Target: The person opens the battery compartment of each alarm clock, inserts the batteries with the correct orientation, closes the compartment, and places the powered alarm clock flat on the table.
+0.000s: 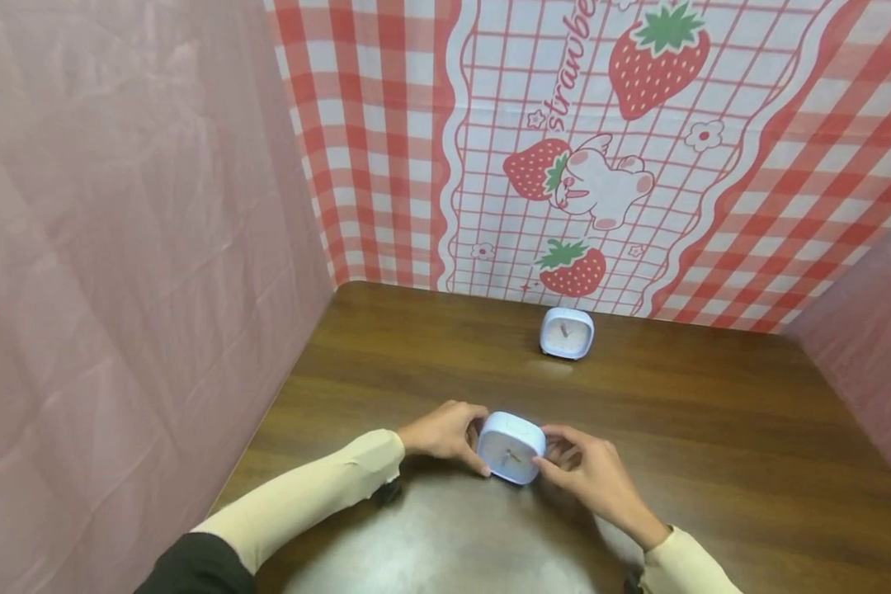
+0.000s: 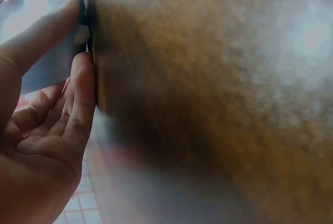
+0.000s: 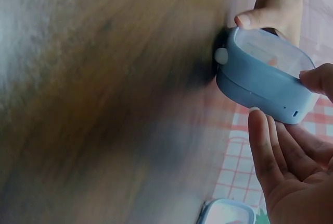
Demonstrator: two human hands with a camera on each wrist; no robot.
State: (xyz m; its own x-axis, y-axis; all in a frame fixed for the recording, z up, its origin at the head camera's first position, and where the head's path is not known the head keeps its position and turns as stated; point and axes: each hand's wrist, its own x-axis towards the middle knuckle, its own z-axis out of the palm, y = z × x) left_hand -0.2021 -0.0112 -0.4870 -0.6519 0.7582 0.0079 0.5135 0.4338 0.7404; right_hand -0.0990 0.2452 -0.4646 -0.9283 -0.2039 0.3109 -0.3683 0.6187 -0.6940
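Observation:
A pale blue alarm clock (image 1: pixel 511 448) with rounded corners is between both hands near the front of the table, its dial facing the person. My left hand (image 1: pixel 445 431) grips its left side, thumb on the front and fingers behind. On the other side my right hand (image 1: pixel 590 470) holds it, thumb at the front edge and fingertips at the back. In the right wrist view the clock's side shows a small slot and a white foot (image 3: pixel 221 56) close to the tabletop. A second, similar alarm clock (image 1: pixel 567 333) stands farther back, apart from both hands.
The brown wooden table (image 1: pixel 416 346) ends at a red-and-white checked cloth (image 1: pixel 386 148) with strawberry prints, hanging at the back. A pink curtain (image 1: pixel 141 247) borders the left side, and another pink cloth (image 1: pixel 861 330) the right.

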